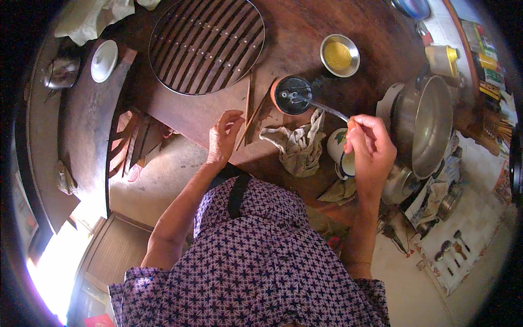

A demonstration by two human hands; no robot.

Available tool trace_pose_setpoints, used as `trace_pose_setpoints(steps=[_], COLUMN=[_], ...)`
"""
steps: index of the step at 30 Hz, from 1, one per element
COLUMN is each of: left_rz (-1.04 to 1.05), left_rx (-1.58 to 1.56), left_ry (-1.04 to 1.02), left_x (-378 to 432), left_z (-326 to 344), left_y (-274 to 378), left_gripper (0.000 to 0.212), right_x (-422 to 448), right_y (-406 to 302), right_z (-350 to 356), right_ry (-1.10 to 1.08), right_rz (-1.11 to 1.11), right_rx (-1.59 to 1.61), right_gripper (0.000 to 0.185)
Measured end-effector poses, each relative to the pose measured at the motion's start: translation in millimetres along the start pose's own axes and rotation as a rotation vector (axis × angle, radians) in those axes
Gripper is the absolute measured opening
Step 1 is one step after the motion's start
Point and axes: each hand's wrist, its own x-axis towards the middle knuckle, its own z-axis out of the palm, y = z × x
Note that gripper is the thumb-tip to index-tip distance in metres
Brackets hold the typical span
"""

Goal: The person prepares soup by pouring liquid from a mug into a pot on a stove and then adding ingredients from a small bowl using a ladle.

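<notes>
My right hand [369,147] grips the end of a long metal utensil [329,110], whose far end reaches into a round dark-lined vessel [293,96] with an orange side. What lies in the vessel is too unclear to tell. My left hand [226,135] holds nothing, its fingers bent and a little apart, beside two thin wooden sticks [254,116] on the table. A crumpled cloth [300,151] lies between my hands. Beyond the vessel stands a metal bowl [340,55] with yellow contents. A white enamel mug [338,143] is partly hidden behind my right hand.
A round slatted wooden rack [207,47] lies at the back left. Large metal pan [433,126] and kettle-like pot [398,184] stand at the right. A white lid [104,61] rests on the left bench [90,118]. Spoons hang at the lower right.
</notes>
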Motion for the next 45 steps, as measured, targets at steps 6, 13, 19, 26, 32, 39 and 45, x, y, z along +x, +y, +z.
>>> trace_pose_setpoints(steps=[6, 13, 19, 26, 32, 39, 45], left_rz=[0.181, 0.223, 0.193, 0.294, 0.357, 0.364, 0.285], left_rx=[-0.004, -0.025, 0.003, 0.087, 0.101, 0.102, 0.035], left_ry=[0.005, -0.034, -0.009, 0.028, 0.035, 0.053, 0.015], left_x=[16, 24, 17, 20, 23, 19, 15], left_z=[14, 24, 26, 32, 37, 37, 36], left_y=[29, 40, 38, 41, 47, 48, 46], left_gripper=[0.024, 0.028, 0.028, 0.031, 0.031, 0.03, 0.028], right_x=[26, 31, 26, 34, 32, 23, 24], right_y=[-3, 31, 17, 54, 53, 13, 22], right_z=[30, 50, 42, 55, 54, 28, 11], right_ry=[-0.037, -0.117, -0.022, -0.114, -0.079, 0.05, 0.064], right_rz=[-0.244, -0.309, -0.218, -0.282, -0.217, -0.099, -0.005], right_rx=[-0.363, -0.467, -0.211, -0.339, -0.3, 0.047, 0.132], right_gripper=[0.009, 0.011, 0.01, 0.011, 0.009, 0.004, 0.008])
